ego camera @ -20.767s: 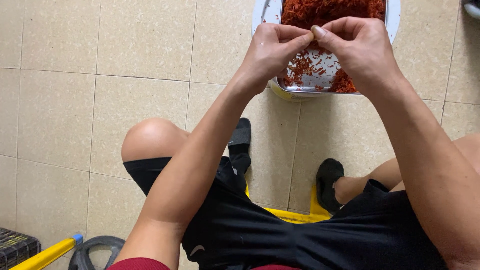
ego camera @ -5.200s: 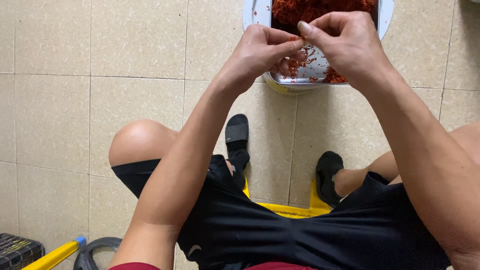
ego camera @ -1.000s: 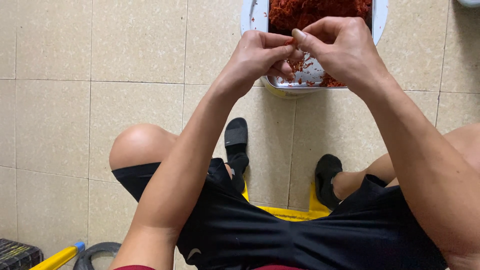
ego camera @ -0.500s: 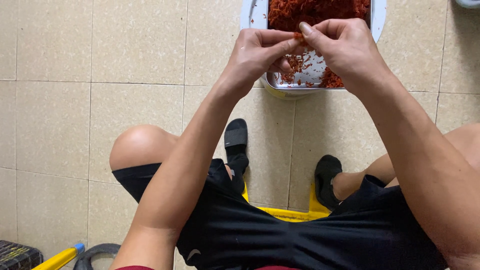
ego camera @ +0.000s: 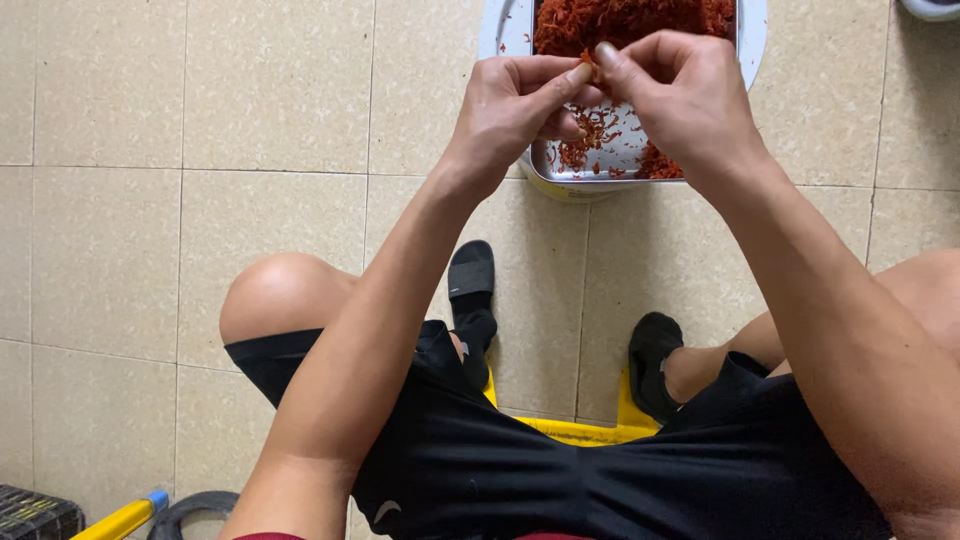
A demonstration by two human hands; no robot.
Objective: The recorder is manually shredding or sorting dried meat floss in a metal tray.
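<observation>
My left hand and my right hand meet over a metal tray on the floor. Their fingertips pinch one small red piece between them. The tray holds a heap of red shredded pieces at its far side and scattered bits near its front wall. The tray rests on a white round basin. I sit above it with my knees apart.
Beige floor tiles surround the basin. My feet in black slippers rest below it, and a yellow stool edge shows between my legs. A black crate, a yellow bar and a dark ring lie at the bottom left.
My hands have stayed together over the tray, with the fingertips shifting slightly as they work the small red piece. The view has barely drifted.
</observation>
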